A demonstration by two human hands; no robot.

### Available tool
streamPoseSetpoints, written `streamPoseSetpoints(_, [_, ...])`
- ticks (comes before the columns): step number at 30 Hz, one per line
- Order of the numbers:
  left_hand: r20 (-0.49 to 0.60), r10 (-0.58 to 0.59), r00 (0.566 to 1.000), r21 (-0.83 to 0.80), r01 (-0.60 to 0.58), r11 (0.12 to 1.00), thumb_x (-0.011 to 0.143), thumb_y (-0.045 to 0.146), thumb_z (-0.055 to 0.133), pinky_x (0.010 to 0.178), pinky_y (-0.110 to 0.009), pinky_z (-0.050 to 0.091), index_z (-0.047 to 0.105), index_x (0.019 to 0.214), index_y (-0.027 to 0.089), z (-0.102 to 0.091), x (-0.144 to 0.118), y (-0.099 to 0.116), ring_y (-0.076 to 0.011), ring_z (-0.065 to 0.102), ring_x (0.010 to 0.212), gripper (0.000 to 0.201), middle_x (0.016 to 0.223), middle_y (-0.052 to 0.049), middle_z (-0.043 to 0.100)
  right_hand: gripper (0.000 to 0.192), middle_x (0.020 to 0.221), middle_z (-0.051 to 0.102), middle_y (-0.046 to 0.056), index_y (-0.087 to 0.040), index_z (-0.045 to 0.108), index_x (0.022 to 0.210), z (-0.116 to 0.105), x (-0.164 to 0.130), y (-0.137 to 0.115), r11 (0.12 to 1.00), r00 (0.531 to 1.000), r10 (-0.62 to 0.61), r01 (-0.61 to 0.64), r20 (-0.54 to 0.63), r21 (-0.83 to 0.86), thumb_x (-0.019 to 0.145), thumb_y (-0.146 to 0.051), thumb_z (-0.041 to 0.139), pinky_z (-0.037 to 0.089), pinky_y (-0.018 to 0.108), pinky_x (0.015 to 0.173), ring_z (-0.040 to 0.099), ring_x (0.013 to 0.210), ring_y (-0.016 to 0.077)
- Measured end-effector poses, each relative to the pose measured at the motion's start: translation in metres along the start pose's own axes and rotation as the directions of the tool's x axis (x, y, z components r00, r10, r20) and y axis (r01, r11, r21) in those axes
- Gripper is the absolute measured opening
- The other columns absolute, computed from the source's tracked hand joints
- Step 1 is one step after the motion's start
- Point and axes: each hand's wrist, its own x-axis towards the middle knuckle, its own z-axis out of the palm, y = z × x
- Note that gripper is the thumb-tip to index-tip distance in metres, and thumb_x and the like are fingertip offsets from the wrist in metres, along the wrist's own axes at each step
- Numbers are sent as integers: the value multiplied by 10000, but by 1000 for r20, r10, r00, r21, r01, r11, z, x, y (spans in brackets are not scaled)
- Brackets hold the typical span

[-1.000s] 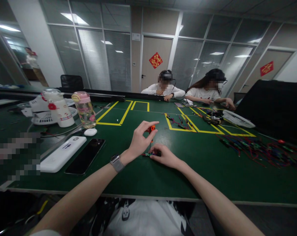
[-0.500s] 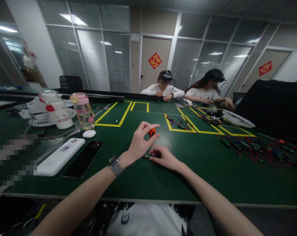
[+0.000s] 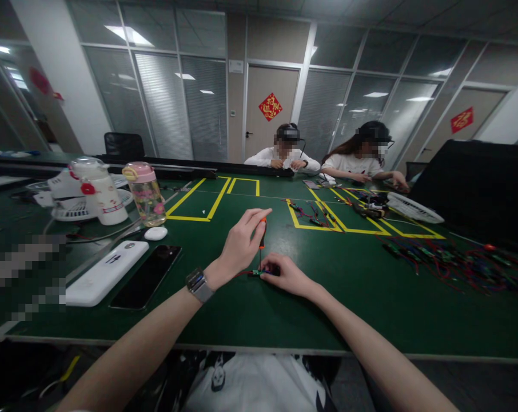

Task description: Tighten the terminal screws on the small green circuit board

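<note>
1. Two drink bottles stand at the far left of the green bench [image 3: 370, 297]: a white bottle [image 3: 99, 191] and, just to its right, a clear bottle with a pink lid [image 3: 146, 193]. Behind them lies a white fan [image 3: 76, 209].
2. Nearer the bench edge lie a white power bank [image 3: 107, 272] and, just beside it on the right, a dark phone [image 3: 147, 276]. A small white case [image 3: 155, 233] sits between these and the bottles.
3. The left hand [image 3: 239, 247], with a watch [image 3: 198, 284] on its wrist, is raised above the bench. Its fingers [image 3: 254, 220] are clenched round the handle of a small screwdriver [image 3: 262, 232], which stands nearly upright, tip down.
4. The tip meets a small green part [image 3: 256, 272] that lies on the bench near the middle, close to the person.
5. The right hand [image 3: 287, 274] rests on the bench, its fingers [image 3: 268, 269] pinching the part and pressing it down. What else they cover cannot be told.
6. Yellow tape boxes [image 3: 207, 203] mark the bench farther back.
7. Across the bench two people [image 3: 285, 157] in white tops sit with their hands near their own work.
8. At the right, a heap of red and green wires [image 3: 447, 263] spreads over the bench, well apart from both hands. Beyond it lies a second white fan [image 3: 413, 209].
</note>
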Motion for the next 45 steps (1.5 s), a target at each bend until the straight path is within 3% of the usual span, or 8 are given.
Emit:
streamPoseSetpoints(4, [12, -30, 999, -120, 31, 992, 945, 221, 488, 852, -293, 490, 581, 1227, 204, -1, 1, -1, -153, 618, 944, 297, 1054, -55, 649, 115, 779, 568, -2, -164, 662, 863, -1, 0, -1, 1000, 1000, 4, -4, 10, 0, 761, -111, 662, 419, 246, 658, 524, 701, 130])
streamPoseSetpoints(8, [-71, -30, 997, -10, 30, 1000, 861, 272, 638, 766, -278, 480, 686, 1015, 196, -3, 1, 0, -143, 577, 797, 179, 874, -25, 593, 122, 778, 563, -3, -164, 665, 863, 0, 0, 0, 1000, 1000, 19, -19, 10, 0, 757, -104, 664, 416, 244, 651, 521, 698, 129])
streamPoseSetpoints(14, [44, -52, 998, -225, 61, 973, 985, 242, 388, 910, -322, 471, 523, 1315, 243, 2, -2, -1, -160, 609, 1011, 357, 1118, -61, 639, 105, 776, 562, -2, -157, 661, 857, 0, 0, -1, 1000, 1000, 12, -12, 11, 1, 762, -111, 665, 418, 247, 655, 519, 692, 128])
streamPoseSetpoints(22, [-18, -66, 998, -149, 62, 987, 931, 295, 526, 866, -313, 479, 628, 1202, 249, 3, -4, 1, -156, 599, 939, 292, 1036, -46, 641, 106, 785, 572, 0, -158, 652, 854, -1, 0, -1, 1000, 1000, 8, -8, 21, 1, 765, -101, 661, 422, 244, 662, 525, 705, 130])
streamPoseSetpoints(28, [48, -95, 994, -337, 106, 935, 950, 269, 478, 873, -322, 504, 575, 1274, 230, 4, -3, 0, -165, 622, 981, 340, 1077, -67, 650, 91, 794, 587, 2, -167, 652, 854, -2, 1, -3, 1000, 1000, -1, 1, 17, -9, 774, -125, 663, 432, 249, 660, 529, 700, 131])
streamPoseSetpoints(32, [-10, -84, 996, -240, 79, 967, 895, 288, 583, 830, -294, 496, 653, 1164, 240, 4, -3, -1, -152, 594, 906, 281, 998, -46, 627, 83, 779, 584, 1, -163, 653, 842, -3, 0, -4, 1000, 1000, 3, -3, 16, -15, 769, -125, 668, 428, 246, 648, 529, 690, 129])
streamPoseSetpoints(39, [83, -82, 993, -311, 104, 945, 957, 245, 456, 865, -308, 490, 566, 1270, 241, 6, -4, 2, -159, 607, 963, 332, 1062, -58, 637, 101, 780, 585, -4, -161, 653, 853, -1, 1, 0, 1000, 1000, -14, 14, 10, -4, 763, -115, 664, 424, 243, 651, 526, 691, 126])
streamPoseSetpoints(45, [-81, 25, 996, 7, -25, 1000, 907, 269, 560, 804, -304, 480, 656, 1053, 208, 3, -4, 4, -154, 562, 863, 185, 952, -43, 570, 131, 767, 566, -9, -165, 657, 876, -1, 0, -2, 1000, 1000, 11, -11, 9, -3, 758, -107, 662, 412, 236, 635, 516, 688, 124])
